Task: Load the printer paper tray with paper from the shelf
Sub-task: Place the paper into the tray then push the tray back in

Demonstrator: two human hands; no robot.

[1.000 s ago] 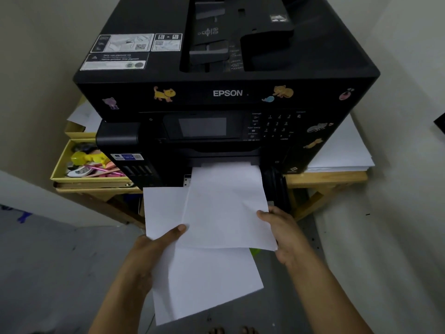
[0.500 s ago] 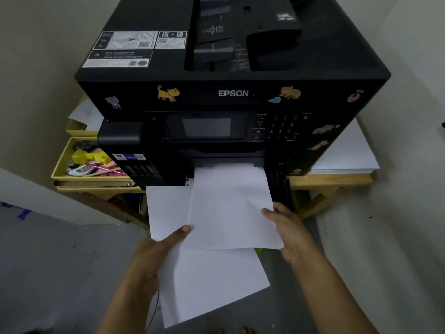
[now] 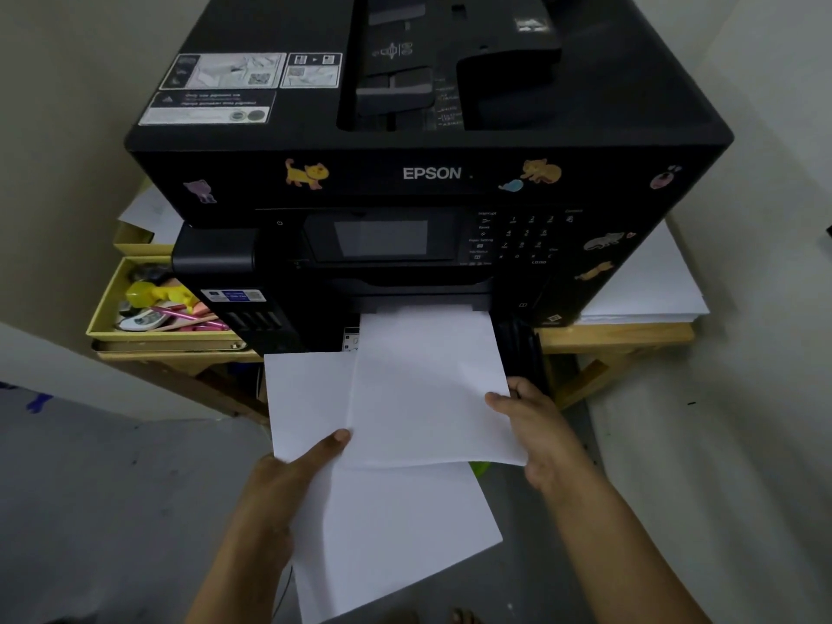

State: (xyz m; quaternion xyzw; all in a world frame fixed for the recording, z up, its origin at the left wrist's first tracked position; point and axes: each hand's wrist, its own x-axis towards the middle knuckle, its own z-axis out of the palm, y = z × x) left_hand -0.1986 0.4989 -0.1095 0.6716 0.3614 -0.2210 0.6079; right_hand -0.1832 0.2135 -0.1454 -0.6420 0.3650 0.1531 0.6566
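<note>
A black Epson printer [image 3: 432, 173] with animal stickers stands on a wooden shelf [image 3: 612, 337]. A white sheet [image 3: 427, 389] lies with its far edge in the printer's front slot. My right hand [image 3: 535, 430] grips that sheet's near right edge. My left hand [image 3: 288, 479] holds a second white sheet [image 3: 387, 529], which lies lower and angled to the left, partly under the first; the thumb rests on top. The black tray edge [image 3: 522, 353] shows to the right of the sheet.
A stack of white paper [image 3: 653, 286] lies on the shelf to the printer's right. A yellow box [image 3: 135, 331] of pens and small items sits at the left. Walls close in on both sides, grey floor lies below.
The view has drifted slightly closer to the printer. Both hands and both sheets keep nearly the same hold and place.
</note>
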